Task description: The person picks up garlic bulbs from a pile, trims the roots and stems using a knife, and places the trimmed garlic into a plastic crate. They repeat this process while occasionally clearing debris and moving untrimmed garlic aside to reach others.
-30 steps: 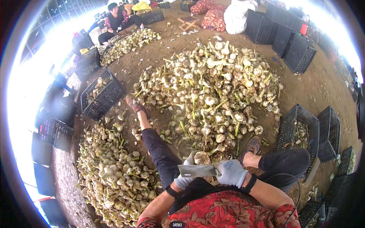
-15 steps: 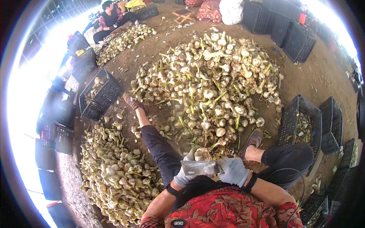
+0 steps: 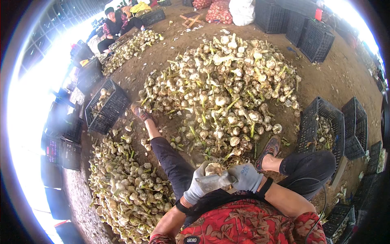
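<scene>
My left hand [image 3: 196,188], in a pale work glove, is closed around a whitish garlic bulb [image 3: 214,167] between my knees. The gloved right hand [image 3: 246,177] grips a knife, its handle hidden in the fingers. Its broad grey blade [image 3: 212,183] lies slantwise across the near side of the bulb, close to the left fingers; whether it touches the bulb I cannot tell. Just beyond both hands spreads a large heap of garlic [image 3: 221,89] with stalk stubs on many bulbs. A second garlic pile [image 3: 126,187] lies beside my left leg.
A black crate [image 3: 106,106] with some bulbs stands left, and another crate [image 3: 339,118] with scraps stands right. More black crates [image 3: 318,42] are stacked at the back right. Another person [image 3: 115,25] sits far left by a smaller garlic pile [image 3: 132,49]. A wooden stool [image 3: 190,19] stands behind.
The blade has gone from nearly level to slanted, its right end higher, as my right hand shifts slightly up and left. The far person's head has turned toward me.
</scene>
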The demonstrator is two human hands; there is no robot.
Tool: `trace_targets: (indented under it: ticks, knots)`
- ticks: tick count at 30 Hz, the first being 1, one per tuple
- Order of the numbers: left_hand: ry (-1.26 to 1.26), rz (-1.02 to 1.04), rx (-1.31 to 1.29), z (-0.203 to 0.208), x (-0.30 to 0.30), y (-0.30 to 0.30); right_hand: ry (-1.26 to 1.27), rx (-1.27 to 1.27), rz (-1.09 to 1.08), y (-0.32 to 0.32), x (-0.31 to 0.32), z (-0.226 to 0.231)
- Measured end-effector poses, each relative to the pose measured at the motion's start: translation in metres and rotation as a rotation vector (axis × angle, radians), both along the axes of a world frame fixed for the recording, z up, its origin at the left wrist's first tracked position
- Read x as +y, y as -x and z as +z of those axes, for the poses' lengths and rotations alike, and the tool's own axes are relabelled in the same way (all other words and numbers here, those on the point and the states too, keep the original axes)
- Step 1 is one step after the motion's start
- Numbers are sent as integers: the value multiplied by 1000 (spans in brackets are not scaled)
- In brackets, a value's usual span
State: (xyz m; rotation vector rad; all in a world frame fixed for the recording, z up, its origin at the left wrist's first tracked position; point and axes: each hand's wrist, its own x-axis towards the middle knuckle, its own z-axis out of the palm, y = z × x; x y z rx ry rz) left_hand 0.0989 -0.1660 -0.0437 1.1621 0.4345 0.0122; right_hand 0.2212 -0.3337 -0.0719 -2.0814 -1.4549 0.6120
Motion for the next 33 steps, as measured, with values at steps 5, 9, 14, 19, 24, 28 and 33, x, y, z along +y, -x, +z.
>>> trace_targets:
  ticks: [5,9,14,19,24,28,33]
  knots:
    - [-633,-30,-195,29,-6,8,396,-67,-397,-43,-2,-38]
    - [-755,79,-200,62,-15,6,176,-82,-671,-76,-34,-36]
    - [-754,141,-93,43,9,3,-375,-102,-226,-25,-3,29]
    - [-476,192,-142,25,5,11,-243,-41,-45,3,9,61]
    - [86,210,100,31,4,16,-88,-112,-126,-19,2,28]
    - [-180,86,-119,37,9,21,90,-48,-504,-70,-29,-34]
    - [-490,-202,-186,42,13,0,-94,401,-492,-62,-5,7]
